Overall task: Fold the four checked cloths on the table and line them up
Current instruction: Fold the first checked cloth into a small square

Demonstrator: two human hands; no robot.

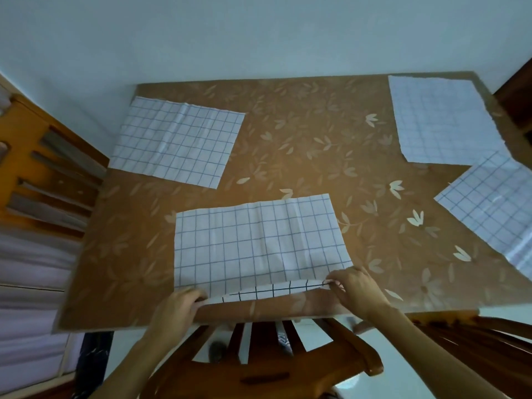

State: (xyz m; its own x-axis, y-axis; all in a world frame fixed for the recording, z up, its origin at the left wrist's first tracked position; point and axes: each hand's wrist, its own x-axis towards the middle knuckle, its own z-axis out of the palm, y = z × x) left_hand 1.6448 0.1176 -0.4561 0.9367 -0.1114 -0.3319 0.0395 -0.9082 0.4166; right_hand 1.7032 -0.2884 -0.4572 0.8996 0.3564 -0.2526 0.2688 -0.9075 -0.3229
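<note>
Four checked cloths lie on the leaf-patterned surface. The near cloth sits at the front edge, directly before the person; the far-left cloth lies flat and well apart from it; the far-right cloth and the right-edge cloth meet or slightly overlap at one corner. The left hand pinches the near-left corner of the near cloth, fingers closed on the fabric. The right hand pinches the near-right corner likewise, so the near hem is raised and curled. The first fold appears to be just beginning. Risks from here: unequal lift by the two hands would skew the fold line; existing creases may spoil edge alignment; the right-edge cloth, which seems to overhang the surface, could slide off if disturbed.
</note>
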